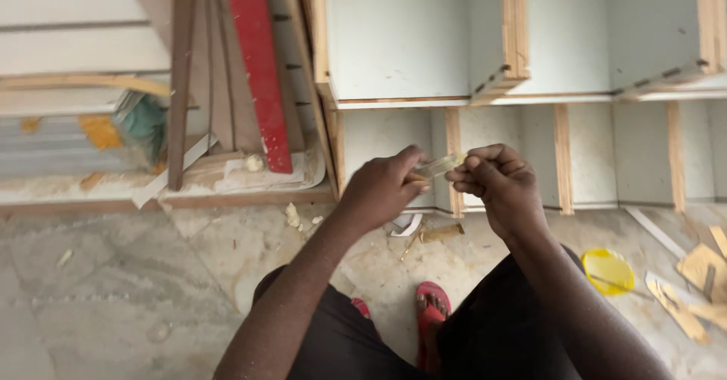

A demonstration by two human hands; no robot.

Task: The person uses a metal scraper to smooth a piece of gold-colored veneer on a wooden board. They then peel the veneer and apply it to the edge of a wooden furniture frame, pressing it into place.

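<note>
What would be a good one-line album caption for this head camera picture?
Both hands, left and right, pinch a small clear strip above a stone floor, facing an unfinished pale cabinet.

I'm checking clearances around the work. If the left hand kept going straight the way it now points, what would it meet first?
The left hand points right, along the small clear piece it grips. It would almost at once meet the right hand, whose fingertips pinch the same piece's other end. Depth looks alike, though one view cannot confirm it.

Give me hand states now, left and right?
Left hand: closed, pinching one end of a small clear tube.
Right hand: closed, gripping the tube's other end.
</note>
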